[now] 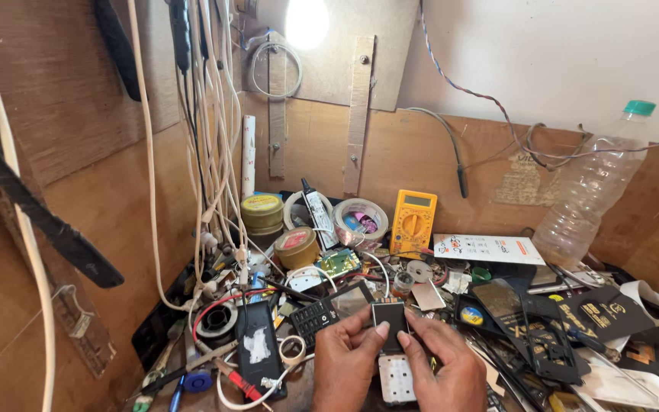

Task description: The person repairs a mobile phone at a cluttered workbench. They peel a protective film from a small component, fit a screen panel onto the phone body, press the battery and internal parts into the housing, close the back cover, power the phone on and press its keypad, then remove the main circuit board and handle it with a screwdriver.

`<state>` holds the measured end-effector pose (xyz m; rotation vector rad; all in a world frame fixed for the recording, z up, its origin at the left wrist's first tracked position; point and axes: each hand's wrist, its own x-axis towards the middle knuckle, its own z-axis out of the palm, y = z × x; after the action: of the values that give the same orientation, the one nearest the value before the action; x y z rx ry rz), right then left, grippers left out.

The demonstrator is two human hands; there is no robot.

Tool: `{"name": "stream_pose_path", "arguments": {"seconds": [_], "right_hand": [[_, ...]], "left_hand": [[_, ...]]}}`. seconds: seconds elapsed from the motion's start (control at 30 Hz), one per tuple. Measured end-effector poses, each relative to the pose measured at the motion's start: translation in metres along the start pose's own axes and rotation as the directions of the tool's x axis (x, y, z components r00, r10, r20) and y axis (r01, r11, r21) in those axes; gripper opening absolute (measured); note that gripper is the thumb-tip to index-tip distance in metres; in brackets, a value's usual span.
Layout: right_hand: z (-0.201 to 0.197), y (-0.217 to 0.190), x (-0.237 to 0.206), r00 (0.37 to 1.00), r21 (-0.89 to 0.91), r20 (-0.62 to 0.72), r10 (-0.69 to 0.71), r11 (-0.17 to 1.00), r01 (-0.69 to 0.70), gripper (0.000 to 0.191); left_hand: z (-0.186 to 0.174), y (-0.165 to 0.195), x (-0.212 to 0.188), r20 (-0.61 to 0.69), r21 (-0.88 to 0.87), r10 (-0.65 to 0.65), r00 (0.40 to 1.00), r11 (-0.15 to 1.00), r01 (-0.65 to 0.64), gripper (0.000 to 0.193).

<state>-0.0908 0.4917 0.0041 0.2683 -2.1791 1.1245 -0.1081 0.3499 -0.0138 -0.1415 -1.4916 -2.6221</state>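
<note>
Both my hands hold a small keypad phone (391,319) low in the middle of the head view. Its dark screen faces up and its white keypad part (397,379) shows below, between my palms. My left hand (347,365) grips the phone's left side with the thumb on the screen's edge. My right hand (440,365) holds the right side, thumb against the screen. A loose black keypad (314,317) lies just left of my left hand.
The bench is crowded: a yellow multimeter (413,221), tape rolls (360,217), round tins (261,213), a green circuit board (339,263), black phone frames (547,339) at right, an empty plastic bottle (590,187) at far right. White cables (211,145) hang at left. A lamp (306,21) glares above.
</note>
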Motion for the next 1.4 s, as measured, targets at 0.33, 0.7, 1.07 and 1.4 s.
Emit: {"name": "stream_pose_path", "arguments": {"seconds": [0.33, 0.7, 1.07, 1.4], "right_hand": [[-0.003, 0.011, -0.002, 1.000, -0.014, -0.009, 0.011, 1.000, -0.011, 0.034], [-0.010, 0.005, 0.001, 0.988, 0.091, 0.044, 0.147, 0.984, -0.150, 0.034], [-0.012, 0.037, 0.006, 0.869, 0.464, 0.225, 0.442, 0.735, -0.494, 0.028], [-0.012, 0.035, 0.005, 0.859, 0.519, 0.248, 0.448, 0.688, -0.508, 0.027]], "left_hand": [[0.009, -0.008, 0.000, 0.004, -0.052, -0.007, 1.000, 0.999, 0.007, 0.039], [0.013, -0.005, 0.000, -0.034, 0.015, -0.003, 0.999, 1.000, 0.004, 0.037], [0.019, 0.016, -0.009, -0.101, -0.118, -0.135, 0.986, 0.985, 0.123, 0.040], [0.020, 0.018, -0.008, -0.093, -0.107, -0.166, 0.982, 0.982, 0.156, 0.044]]}}
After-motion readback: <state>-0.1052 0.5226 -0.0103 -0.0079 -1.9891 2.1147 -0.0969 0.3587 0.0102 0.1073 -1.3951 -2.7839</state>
